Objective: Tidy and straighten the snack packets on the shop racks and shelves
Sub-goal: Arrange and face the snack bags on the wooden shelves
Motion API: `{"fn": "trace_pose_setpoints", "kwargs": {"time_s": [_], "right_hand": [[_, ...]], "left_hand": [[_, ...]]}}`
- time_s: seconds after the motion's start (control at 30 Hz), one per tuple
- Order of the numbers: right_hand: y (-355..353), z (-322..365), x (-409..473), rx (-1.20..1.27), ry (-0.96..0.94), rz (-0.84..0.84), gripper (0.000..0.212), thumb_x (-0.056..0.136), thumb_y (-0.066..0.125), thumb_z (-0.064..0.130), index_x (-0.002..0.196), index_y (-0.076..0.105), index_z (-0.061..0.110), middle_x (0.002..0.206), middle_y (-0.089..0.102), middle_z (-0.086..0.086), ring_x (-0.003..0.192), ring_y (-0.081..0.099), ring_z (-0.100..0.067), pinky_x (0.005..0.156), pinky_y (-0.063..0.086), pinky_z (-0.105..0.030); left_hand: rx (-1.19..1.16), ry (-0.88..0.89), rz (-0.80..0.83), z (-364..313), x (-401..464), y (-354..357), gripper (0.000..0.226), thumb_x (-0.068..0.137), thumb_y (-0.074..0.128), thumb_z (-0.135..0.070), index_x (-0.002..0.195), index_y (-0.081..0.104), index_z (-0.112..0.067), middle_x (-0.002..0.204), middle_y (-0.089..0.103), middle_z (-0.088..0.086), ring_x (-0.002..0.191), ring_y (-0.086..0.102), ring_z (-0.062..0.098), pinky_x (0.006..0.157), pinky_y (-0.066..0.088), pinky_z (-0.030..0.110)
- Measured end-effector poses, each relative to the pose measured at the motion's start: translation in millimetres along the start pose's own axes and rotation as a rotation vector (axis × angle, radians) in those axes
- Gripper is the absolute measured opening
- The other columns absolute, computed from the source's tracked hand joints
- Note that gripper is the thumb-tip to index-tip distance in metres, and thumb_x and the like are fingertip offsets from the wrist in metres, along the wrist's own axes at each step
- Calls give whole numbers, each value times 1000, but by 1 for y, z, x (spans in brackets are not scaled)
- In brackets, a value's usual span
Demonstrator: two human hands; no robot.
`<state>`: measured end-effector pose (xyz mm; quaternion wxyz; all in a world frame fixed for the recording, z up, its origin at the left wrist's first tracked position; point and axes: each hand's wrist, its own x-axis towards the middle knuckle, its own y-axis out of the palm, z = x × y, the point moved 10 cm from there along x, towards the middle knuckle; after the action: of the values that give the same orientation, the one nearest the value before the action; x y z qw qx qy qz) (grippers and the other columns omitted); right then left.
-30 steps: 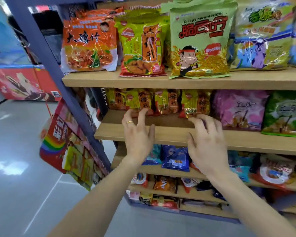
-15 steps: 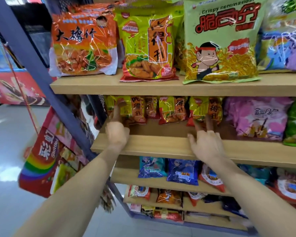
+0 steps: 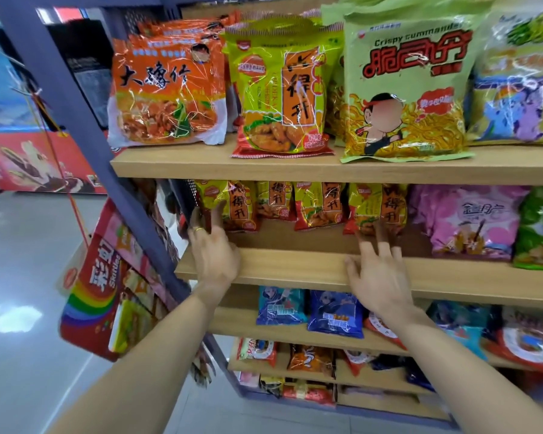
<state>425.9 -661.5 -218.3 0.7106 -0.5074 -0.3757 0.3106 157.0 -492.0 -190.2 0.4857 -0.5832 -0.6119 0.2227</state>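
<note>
"Crispy commander" bag (image 3: pixel 405 89) is read on top shelf (image 3: pixel 264 166); left hand (image 3: pixel 215 258) and right hand (image 3: pixel 380 277) are spread open, empty, at small yellow packets (image 3: pixel 320 205)

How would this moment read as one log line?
step: straightening small yellow-green packets | left hand: at leftmost packet, grip unclear | right hand: open, reaching | shelf: second from top

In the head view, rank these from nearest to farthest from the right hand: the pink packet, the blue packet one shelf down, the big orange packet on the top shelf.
From the right hand:
1. Blue packet, just below and left of it, one shelf down.
2. Pink packet, up and to its right, same shelf the hand reaches into.
3. Big orange packet, far up-left on the top shelf.
</note>
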Motion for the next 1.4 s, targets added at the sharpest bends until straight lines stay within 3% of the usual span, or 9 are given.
{"fn": "trace_pose_setpoints", "kwargs": {"time_s": [0.1,0.2,0.43,0.6,0.8,1.0,1.13,1.3,1.4], "right_hand": [[8,-4,-10,7,-9,38,52,101,50,40,145,48,12,156,38,-22,128,45,-48,113,38,-53],[14,-8,-19,47,-15,68,55,103,43,43,150,43,14,150,43,-18,141,35,-46,122,27,-52],[6,-14,-57,144,-116,30,56,105,42,44,152,41,15,164,29,-15,156,14,-31,125,21,-44],[16,-22,-96,109,-105,53,60,104,36,52,157,30,24,170,13,-6,158,0,-25,126,16,-42],[26,-43,-162,193,-67,61,65,97,36,56,150,46,20,162,34,-15,153,24,-37,116,38,-55],[39,-84,-198,238,-17,127,57,98,56,45,149,44,23,163,33,-12,154,21,-37,115,38,-56],[39,-111,-198,268,5,137,56,100,54,46,151,41,24,164,30,-13,155,18,-36,120,32,-53],[38,-147,-198,275,-42,48,57,99,57,48,148,47,18,160,37,-17,149,29,-42,114,39,-55],[59,-180,-195,270,3,90,61,100,48,53,153,39,25,165,29,-12,153,21,-37,119,31,-51]], "left_hand": [[60,108,57,-2,-9,17,66,98,56,-18,158,32,-29,163,24,22,146,27,41,118,34,50],[140,72,200,5,-10,35,47,106,46,-35,150,43,-19,160,31,24,139,37,44,116,36,54],[64,140,113,-6,-39,29,47,106,46,-34,151,42,-20,162,24,29,142,33,51,118,33,56],[9,312,134,-33,-116,45,54,108,33,-52,159,33,-33,170,13,15,154,18,38,125,22,52],[-4,350,223,-36,-208,63,59,105,33,-56,158,36,-32,170,17,11,154,21,38,122,29,55],[66,301,297,-39,-252,74,62,104,24,-63,159,33,-37,170,22,8,155,21,35,121,31,56],[76,253,309,-51,-265,81,62,103,22,-64,158,35,-37,167,30,10,153,25,36,118,35,57],[52,248,275,-81,-285,99,60,104,26,-62,158,32,-38,166,31,9,153,25,35,120,32,58],[43,236,295,-100,-297,130,62,103,26,-63,160,28,-40,167,29,8,154,22,33,122,28,55]]}}
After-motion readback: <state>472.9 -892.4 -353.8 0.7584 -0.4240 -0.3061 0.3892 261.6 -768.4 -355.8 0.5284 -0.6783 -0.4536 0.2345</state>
